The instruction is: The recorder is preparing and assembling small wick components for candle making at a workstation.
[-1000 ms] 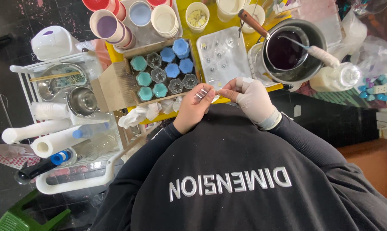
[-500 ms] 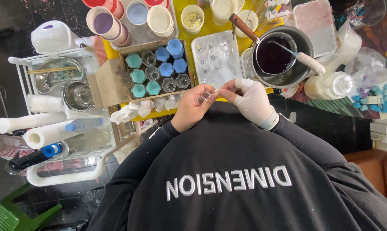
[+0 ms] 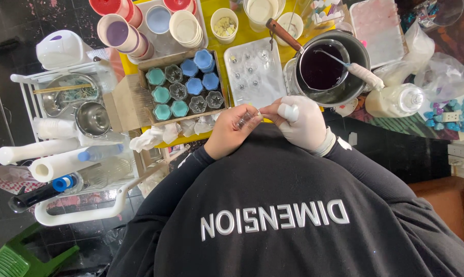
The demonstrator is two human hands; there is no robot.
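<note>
While the view has drifted so the whole yellow tabletop (image 3: 244,31) sits a little higher and further left than a second ago, the work itself stays in the same spot at its near edge. Far right, the metal pot (image 3: 328,66) of dark purple liquid is untouched; far left, the cardboard box (image 3: 183,87) of teal, blue and clear moulds is too. Nearer, the gloved right hand (image 3: 301,123) has curled tighter, fingers pinched together on something small and white. The bare left hand (image 3: 231,132) stays clamped on a small clear mould (image 3: 243,119), so the handling continues there.
</note>
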